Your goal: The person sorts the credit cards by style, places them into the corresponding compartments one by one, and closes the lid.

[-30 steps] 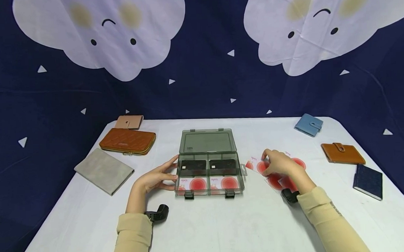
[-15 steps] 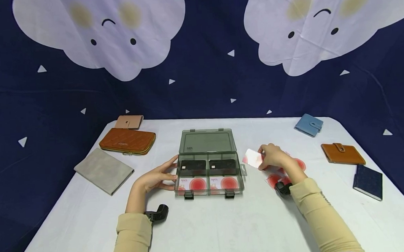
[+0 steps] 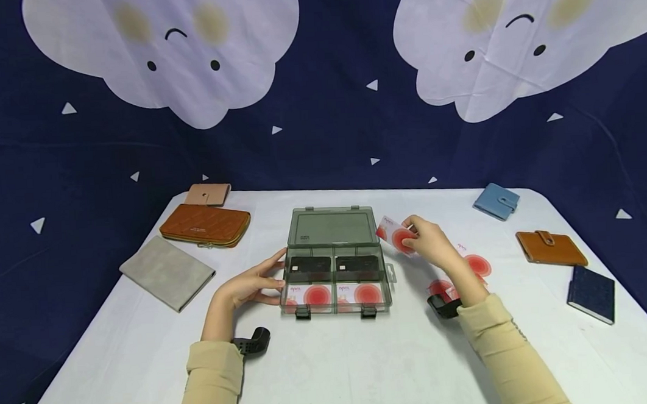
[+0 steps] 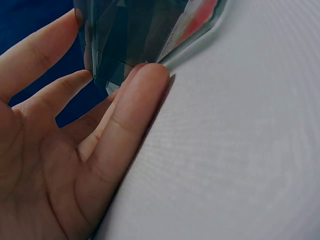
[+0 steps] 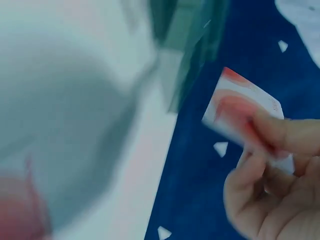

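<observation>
An open box (image 3: 331,227) of smoky clear plastic stands mid-table, its lid folded back. Dark cards (image 3: 309,268) with chips lie in its two rear compartments, red-and-white cards (image 3: 315,296) in the two front ones. Against the box's left side my left hand (image 3: 251,285) rests with extended fingers; the left wrist view shows fingertips (image 4: 150,82) at the box's edge. My right hand (image 3: 434,242) pinches a red-and-white card (image 3: 395,236) between thumb and fingers, raised beside the lid's right edge. In the right wrist view this card (image 5: 235,107) is tilted and partly blurred.
Loose red-and-white cards (image 3: 477,265) lie under the right forearm. At left are a beige wallet (image 3: 206,194), a brown zip wallet (image 3: 205,225) and a grey folder (image 3: 167,274). At right sit a blue wallet (image 3: 495,201), a tan wallet (image 3: 550,248) and a navy notebook (image 3: 591,295).
My right hand has picked a red-and-white card off the loose ones and carried it up and left, towards the box lid. My left hand has stayed at the box.
</observation>
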Tool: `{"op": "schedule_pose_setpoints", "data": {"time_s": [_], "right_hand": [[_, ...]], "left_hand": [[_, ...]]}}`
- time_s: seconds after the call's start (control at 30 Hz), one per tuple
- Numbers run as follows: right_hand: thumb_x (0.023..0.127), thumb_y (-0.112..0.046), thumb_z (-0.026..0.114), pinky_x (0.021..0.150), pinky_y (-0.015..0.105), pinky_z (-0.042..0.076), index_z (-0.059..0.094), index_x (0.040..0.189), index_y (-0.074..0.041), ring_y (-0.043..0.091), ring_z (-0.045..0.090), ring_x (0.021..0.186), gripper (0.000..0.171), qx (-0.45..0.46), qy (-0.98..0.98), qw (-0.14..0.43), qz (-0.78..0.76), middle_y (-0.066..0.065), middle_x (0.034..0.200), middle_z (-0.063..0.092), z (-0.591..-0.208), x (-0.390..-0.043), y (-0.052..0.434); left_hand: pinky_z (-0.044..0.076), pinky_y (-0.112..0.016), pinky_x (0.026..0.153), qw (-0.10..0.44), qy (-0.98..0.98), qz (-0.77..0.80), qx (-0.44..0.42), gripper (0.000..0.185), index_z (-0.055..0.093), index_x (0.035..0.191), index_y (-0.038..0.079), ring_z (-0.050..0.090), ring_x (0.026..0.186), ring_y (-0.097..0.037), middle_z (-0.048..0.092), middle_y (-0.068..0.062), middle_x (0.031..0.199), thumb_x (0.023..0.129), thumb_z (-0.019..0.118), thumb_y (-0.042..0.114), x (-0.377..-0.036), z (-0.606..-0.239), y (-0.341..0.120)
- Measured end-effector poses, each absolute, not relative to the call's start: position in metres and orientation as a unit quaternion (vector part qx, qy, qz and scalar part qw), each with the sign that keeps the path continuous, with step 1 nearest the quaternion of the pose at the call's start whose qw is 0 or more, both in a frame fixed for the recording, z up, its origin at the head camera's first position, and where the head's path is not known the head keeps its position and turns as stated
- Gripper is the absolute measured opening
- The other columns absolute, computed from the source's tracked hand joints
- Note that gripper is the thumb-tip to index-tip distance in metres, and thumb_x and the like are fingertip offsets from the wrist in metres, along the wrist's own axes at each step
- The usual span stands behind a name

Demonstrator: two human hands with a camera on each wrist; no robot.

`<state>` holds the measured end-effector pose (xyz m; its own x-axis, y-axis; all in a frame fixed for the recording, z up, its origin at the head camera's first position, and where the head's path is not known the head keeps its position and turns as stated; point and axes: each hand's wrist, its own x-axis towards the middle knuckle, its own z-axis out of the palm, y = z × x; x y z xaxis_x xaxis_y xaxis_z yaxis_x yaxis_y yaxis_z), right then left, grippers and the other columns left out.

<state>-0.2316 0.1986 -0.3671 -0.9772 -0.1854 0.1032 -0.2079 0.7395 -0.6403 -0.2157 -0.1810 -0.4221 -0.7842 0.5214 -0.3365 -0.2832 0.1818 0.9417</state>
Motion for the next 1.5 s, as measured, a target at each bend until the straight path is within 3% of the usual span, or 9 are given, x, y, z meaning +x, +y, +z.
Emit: {"op": "schedule_pose_setpoints", "data": {"time_s": [0.2,0.43,0.7,0.93,1.07,1.3,1.5], "right_hand": [[0.088,-0.014,0.063,0.051,0.027,0.043,0.057,0.097,-0.002,0.016,0.051,0.052,0.016,0.125,-0.901,0.011,0.415,0.006,0.064,0.055,-0.361,-0.221,0.176],[0.087,-0.025,0.064,0.044,0.024,0.035,0.060,0.087,-0.009,0.012,0.044,0.045,0.016,0.167,-0.894,-0.007,0.416,-0.001,0.050,0.049,-0.362,-0.209,0.141],[0.091,-0.021,0.059,0.052,0.023,0.037,0.064,0.094,-0.009,0.009,0.044,0.056,0.014,0.244,-0.907,-0.088,0.332,-0.004,0.063,0.052,-0.376,-0.196,0.103],[0.093,-0.014,0.054,0.052,0.024,0.033,0.059,0.081,-0.009,0.011,0.041,0.057,0.014,0.272,-0.916,-0.124,0.268,-0.004,0.062,0.046,-0.386,-0.190,0.083],[0.093,-0.009,0.052,0.056,0.026,0.040,0.063,0.092,-0.008,0.010,0.047,0.062,0.011,0.263,-0.916,-0.132,0.271,-0.003,0.071,0.056,-0.391,-0.189,0.078],[0.091,-0.005,0.054,0.065,0.030,0.047,0.061,0.113,-0.004,0.011,0.055,0.070,0.023,0.254,-0.912,-0.142,0.289,0.002,0.086,0.064,-0.390,-0.188,0.079],[0.090,-0.007,0.056,0.061,0.027,0.046,0.060,0.115,-0.007,0.012,0.055,0.071,0.025,0.255,-0.900,-0.132,0.329,0.004,0.089,0.064,-0.380,-0.190,0.096]], "left_hand": [[0.055,-0.039,0.077,0.317,0.700,0.634,0.081,0.082,0.007,0.150,0.024,0.052,0.090,-0.019,0.006,-0.021,0.151,0.088,0.057,0.005,-0.215,-0.422,-0.181],[0.055,-0.039,0.076,0.316,0.702,0.633,0.080,0.083,0.007,0.150,0.024,0.052,0.090,-0.020,0.006,-0.021,0.151,0.088,0.058,0.005,-0.215,-0.422,-0.181],[0.055,-0.041,0.078,0.318,0.695,0.639,0.085,0.083,0.006,0.150,0.023,0.052,0.093,-0.021,0.006,-0.021,0.150,0.088,0.057,0.005,-0.215,-0.423,-0.182],[0.055,-0.041,0.078,0.319,0.692,0.642,0.084,0.083,0.007,0.150,0.022,0.053,0.093,-0.022,0.007,-0.021,0.150,0.087,0.058,0.005,-0.215,-0.423,-0.181],[0.055,-0.041,0.078,0.319,0.692,0.642,0.087,0.084,0.007,0.150,0.021,0.054,0.093,-0.022,0.006,-0.022,0.150,0.087,0.059,0.005,-0.215,-0.423,-0.180],[0.055,-0.041,0.078,0.319,0.692,0.641,0.086,0.084,0.007,0.150,0.022,0.053,0.093,-0.021,0.007,-0.022,0.150,0.086,0.059,0.005,-0.215,-0.423,-0.180],[0.055,-0.041,0.077,0.318,0.693,0.641,0.086,0.083,0.006,0.150,0.022,0.053,0.091,-0.022,0.007,-0.022,0.150,0.087,0.057,0.004,-0.216,-0.423,-0.180]]}}
